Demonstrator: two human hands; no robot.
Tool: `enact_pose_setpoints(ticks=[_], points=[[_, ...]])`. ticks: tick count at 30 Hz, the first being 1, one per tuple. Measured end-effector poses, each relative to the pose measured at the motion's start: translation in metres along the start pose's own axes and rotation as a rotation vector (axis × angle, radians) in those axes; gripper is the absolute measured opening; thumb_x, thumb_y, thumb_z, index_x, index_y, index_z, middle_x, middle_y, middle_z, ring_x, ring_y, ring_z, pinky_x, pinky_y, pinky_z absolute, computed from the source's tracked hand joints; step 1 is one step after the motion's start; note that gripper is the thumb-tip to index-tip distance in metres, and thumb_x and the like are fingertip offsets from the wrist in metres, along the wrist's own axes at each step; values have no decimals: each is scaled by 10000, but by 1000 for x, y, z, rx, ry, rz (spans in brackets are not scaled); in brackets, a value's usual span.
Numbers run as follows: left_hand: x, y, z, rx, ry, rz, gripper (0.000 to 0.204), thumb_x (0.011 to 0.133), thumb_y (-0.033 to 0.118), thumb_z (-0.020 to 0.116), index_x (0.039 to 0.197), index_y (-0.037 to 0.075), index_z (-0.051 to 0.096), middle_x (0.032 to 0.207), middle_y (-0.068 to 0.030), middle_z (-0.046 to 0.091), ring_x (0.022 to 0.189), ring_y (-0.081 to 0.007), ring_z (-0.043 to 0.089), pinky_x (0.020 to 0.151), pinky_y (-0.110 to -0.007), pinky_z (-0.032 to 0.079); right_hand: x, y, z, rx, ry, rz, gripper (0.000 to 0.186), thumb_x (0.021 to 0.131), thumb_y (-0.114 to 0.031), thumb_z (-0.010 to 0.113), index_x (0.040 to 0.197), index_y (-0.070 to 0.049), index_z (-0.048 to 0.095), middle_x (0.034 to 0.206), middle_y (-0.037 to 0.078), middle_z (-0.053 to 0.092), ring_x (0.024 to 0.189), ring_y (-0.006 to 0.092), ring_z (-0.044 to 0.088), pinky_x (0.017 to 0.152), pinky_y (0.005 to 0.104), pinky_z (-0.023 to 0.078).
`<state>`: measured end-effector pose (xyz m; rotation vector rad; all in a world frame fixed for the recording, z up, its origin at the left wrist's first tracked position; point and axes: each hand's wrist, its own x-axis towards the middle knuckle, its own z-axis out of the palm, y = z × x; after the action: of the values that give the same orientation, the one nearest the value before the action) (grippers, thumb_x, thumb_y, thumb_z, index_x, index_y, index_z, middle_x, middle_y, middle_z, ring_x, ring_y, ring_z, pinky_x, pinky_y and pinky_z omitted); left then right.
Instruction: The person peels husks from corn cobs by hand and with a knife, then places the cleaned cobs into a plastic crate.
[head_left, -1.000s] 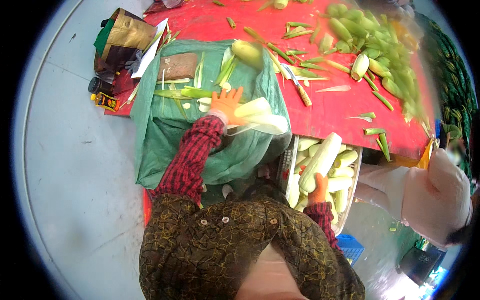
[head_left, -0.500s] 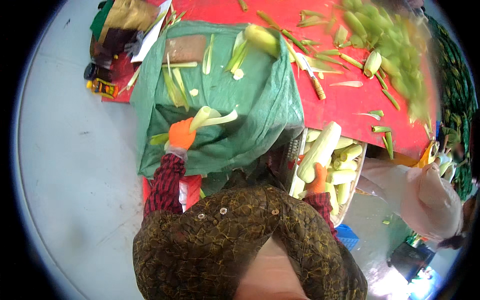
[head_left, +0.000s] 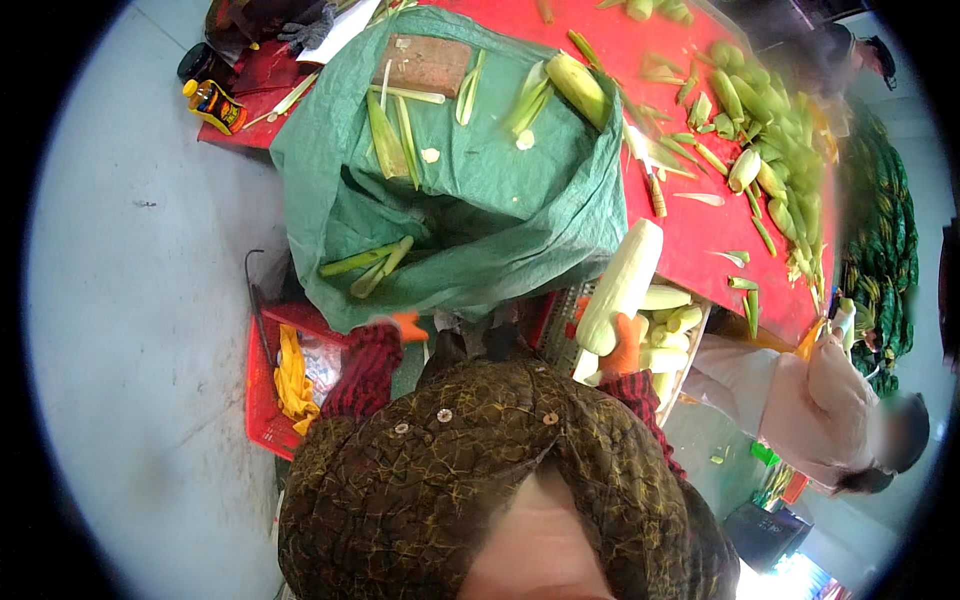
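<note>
My right hand (head_left: 626,345), in an orange glove, is closed round the lower part of a pale ear of corn (head_left: 622,285). The ear stands slanted above a basket (head_left: 563,318) of similar stripped ears (head_left: 668,300). My left hand (head_left: 408,326), also gloved in orange, is close to my body just below the near edge of a green woven sack (head_left: 470,275). Its visible fingers are apart and nothing shows in them. Loose green husks (head_left: 370,265) lie in a fold of that sack, a little beyond the left hand.
A red table (head_left: 690,235) carries a wood-handled knife (head_left: 656,190), husk scraps and a heap of unstripped corn (head_left: 775,130). On the sack lies a brown block (head_left: 422,65). A red crate (head_left: 262,405) with a yellow cloth stands at left. A person in pale clothing (head_left: 815,400) is at right.
My left hand has let go of the husks, which now lie on the sack, and has drawn back toward me. The right hand keeps its ear, slightly nearer the middle. The view has shifted.
</note>
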<state>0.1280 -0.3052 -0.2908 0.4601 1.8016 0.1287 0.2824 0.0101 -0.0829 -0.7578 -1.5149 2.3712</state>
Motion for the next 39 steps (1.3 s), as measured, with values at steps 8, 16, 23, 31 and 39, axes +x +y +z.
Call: enact_pose_setpoints(ticks=[8, 16, 23, 31, 39], points=[[39, 28, 22, -308, 501, 304, 638, 802, 474, 517, 1277, 50, 477, 1206, -161, 557, 1115, -306, 525, 940, -375, 405, 3, -3, 19, -18, -56, -6, 650, 753, -407, 625, 1160, 76, 471, 1011, 196, 619, 867, 243, 619, 740, 347, 510], [-138, 200, -108, -919, 346, 1177, 827, 788, 286, 695, 1436, 95, 217, 1366, -140, 402, 1229, -239, 415, 1037, -368, 300, 8, -25, 23, -621, 4, -404, 694, 674, -249, 752, 1245, 17, 462, 1094, 97, 593, 991, 161, 562, 850, 317, 448], [-175, 289, -86, -992, 294, 1401, 840, 692, 149, 764, 1371, -8, 295, 1328, -159, 443, 1225, -224, 438, 1025, -358, 346, -5, -39, 22, -794, 144, -701, 789, 598, -198, 778, 1286, -16, 436, 1148, 174, 575, 1073, 267, 571, 894, 361, 443], [-168, 324, -58, -525, 414, 1357, 729, 704, 149, 763, 1312, -14, 396, 1270, -137, 506, 1203, -208, 466, 1022, -338, 350, -26, -55, 6, -519, 216, -692, 588, 698, -180, 704, 1219, -27, 477, 1114, 95, 563, 1032, 174, 547, 888, 310, 421], [-142, 349, -55, -139, 393, 1290, 653, 757, 161, 710, 1321, 15, 415, 1287, -147, 496, 1175, -231, 484, 1002, -340, 362, -42, 41, -81, -60, 602, -291, 582, 684, -230, 736, 1168, 2, 514, 1053, 106, 604, 951, 190, 572, 834, 337, 459]])
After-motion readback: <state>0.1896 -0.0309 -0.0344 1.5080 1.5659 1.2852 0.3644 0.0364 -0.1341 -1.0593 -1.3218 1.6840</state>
